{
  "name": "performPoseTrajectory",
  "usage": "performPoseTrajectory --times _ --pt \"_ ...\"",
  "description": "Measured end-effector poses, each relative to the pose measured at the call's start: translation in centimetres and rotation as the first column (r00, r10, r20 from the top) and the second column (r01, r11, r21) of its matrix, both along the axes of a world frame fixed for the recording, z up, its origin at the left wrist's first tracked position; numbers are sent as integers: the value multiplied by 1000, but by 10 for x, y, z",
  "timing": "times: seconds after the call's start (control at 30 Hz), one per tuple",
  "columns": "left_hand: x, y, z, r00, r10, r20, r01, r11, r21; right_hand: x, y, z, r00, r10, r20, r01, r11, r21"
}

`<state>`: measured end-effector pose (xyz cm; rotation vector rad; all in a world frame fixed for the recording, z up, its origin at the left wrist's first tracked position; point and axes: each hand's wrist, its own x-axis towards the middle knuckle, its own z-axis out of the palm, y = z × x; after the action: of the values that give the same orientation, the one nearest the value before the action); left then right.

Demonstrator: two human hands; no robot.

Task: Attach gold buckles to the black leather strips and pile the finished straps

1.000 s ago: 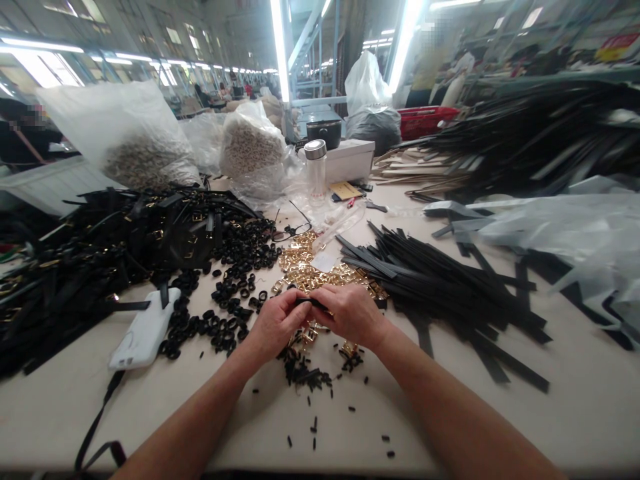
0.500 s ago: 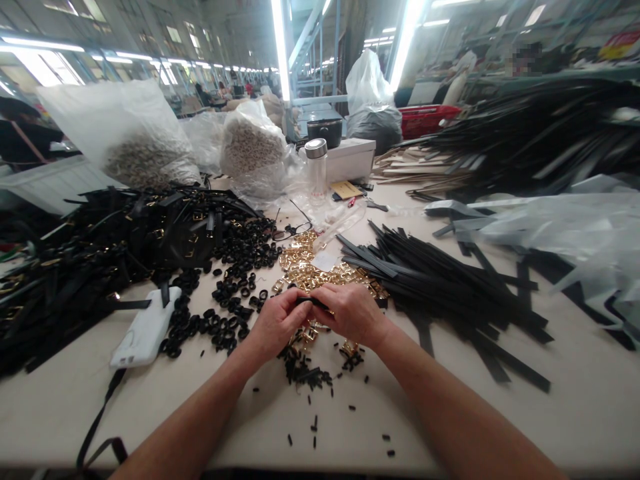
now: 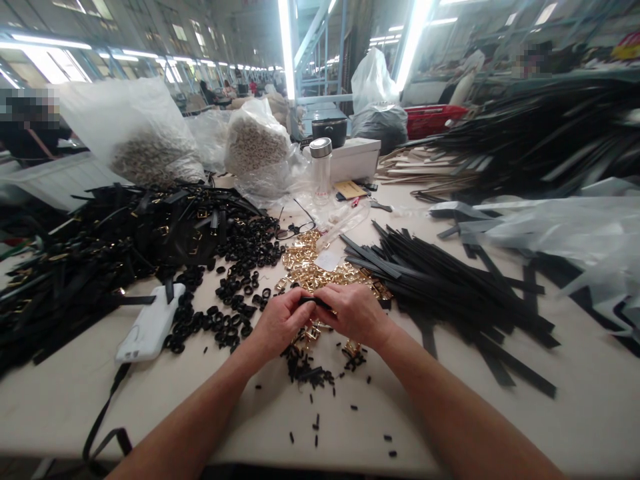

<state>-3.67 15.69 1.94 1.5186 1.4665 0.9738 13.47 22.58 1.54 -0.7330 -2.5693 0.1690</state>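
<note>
My left hand (image 3: 280, 323) and my right hand (image 3: 354, 313) meet over the table, fingers pinched together on a short black strap piece (image 3: 313, 302). Right under them lie gold metal buckles (image 3: 314, 265) in a loose heap. Small black bits (image 3: 305, 370) are scattered on the table below my hands. Black rubber loops (image 3: 235, 287) spread to the left of my left hand. A pile of long black straps (image 3: 450, 287) fans out to the right of my right hand.
A white phone (image 3: 149, 325) lies at the left beside a heap of black buckled straps (image 3: 90, 260). Clear bags of parts (image 3: 255, 147), a bottle (image 3: 321, 170), a white box (image 3: 355, 159) and eyeglasses (image 3: 295, 228) stand at the back. Clear plastic sheeting (image 3: 565, 230) covers the right.
Both hands stay pinched on the strap piece in the same spot. The view has shifted slightly.
</note>
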Motion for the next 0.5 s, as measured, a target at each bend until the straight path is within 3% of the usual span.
performPoseTrajectory --times 0.5 --pt "-2 0 0 999 -7 -41 7 1000 13 0 0 1 1000 2 27 -3 1000 29"
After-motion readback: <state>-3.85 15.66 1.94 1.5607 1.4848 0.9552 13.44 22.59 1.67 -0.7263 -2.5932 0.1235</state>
